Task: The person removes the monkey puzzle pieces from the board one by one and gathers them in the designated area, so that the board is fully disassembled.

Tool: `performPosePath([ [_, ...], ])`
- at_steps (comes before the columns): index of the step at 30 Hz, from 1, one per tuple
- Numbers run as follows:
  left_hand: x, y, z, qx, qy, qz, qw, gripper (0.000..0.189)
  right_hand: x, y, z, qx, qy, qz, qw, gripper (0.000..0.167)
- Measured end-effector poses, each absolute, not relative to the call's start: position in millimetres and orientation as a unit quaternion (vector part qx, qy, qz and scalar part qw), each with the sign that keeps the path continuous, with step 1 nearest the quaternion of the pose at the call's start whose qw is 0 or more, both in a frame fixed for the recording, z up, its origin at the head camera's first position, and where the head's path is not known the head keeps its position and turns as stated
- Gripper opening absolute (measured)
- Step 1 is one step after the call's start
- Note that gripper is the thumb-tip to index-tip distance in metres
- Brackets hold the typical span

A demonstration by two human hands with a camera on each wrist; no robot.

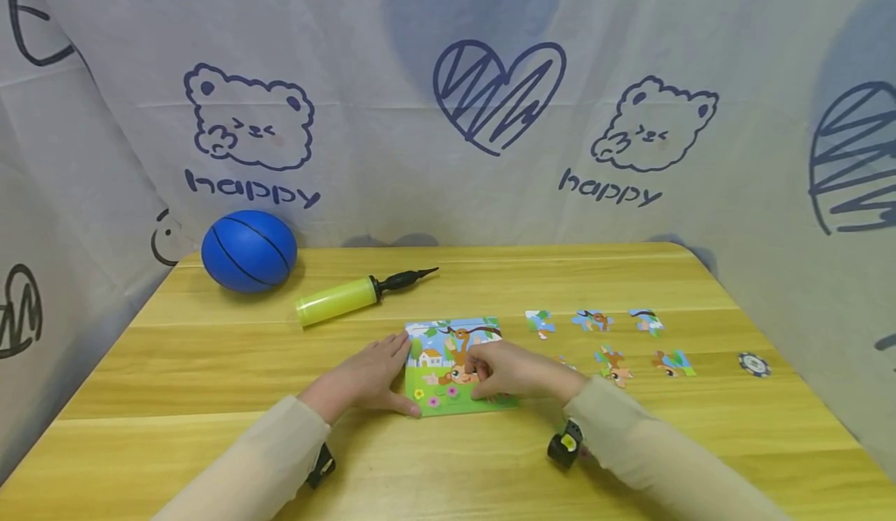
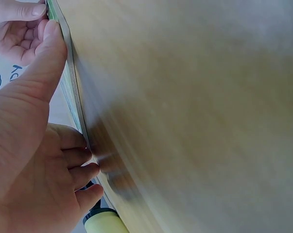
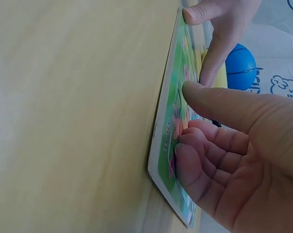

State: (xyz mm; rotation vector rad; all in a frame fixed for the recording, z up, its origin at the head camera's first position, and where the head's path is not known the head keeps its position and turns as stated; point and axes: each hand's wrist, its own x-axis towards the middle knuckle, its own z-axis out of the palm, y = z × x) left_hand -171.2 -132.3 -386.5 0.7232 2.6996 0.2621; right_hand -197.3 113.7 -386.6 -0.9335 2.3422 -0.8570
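Note:
A jigsaw puzzle (image 1: pixel 434 385) with a house, flowers and a brown cartoon animal lies flat on the table. My left hand (image 1: pixel 364 373) rests along its left edge, thumb at the near corner and the other fingers on the far part of that side. Over the right half, my right hand (image 1: pixel 514 369) has curled fingers and thumb on a puzzle piece within the picture; the hand hides most of that piece. In the right wrist view the thumb (image 3: pixel 197 92) and curled fingertips (image 3: pixel 187 155) touch the puzzle surface (image 3: pixel 161 148) a little apart.
Several loose puzzle pieces (image 1: pixel 593 319) lie in two rows at the right, one partly behind the right wrist. Farther right is a poker chip (image 1: pixel 754 364). A yellow-green hand pump (image 1: pixel 339 302) and a blue ball (image 1: pixel 249 252) stand at the back left.

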Motion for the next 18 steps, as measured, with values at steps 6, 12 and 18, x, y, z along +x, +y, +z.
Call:
performPosePath([
  [6,-171.3,-132.3,-386.7,0.251,0.949,0.091,0.167,0.107,-197.3,113.4,-389.2,-0.338,0.863,-0.301,0.227,0.017],
  [12,-171.4,-132.1,-387.4,0.252,0.949,0.088,0.166,0.106,-197.3,113.6,-389.9,-0.34,0.865,-0.294,0.222,0.018],
  [18,-171.1,-131.8,-387.2,0.253,0.949,0.09,0.164,0.106,-198.1,115.8,-391.8,-0.315,0.846,-0.353,0.244,0.011],
])
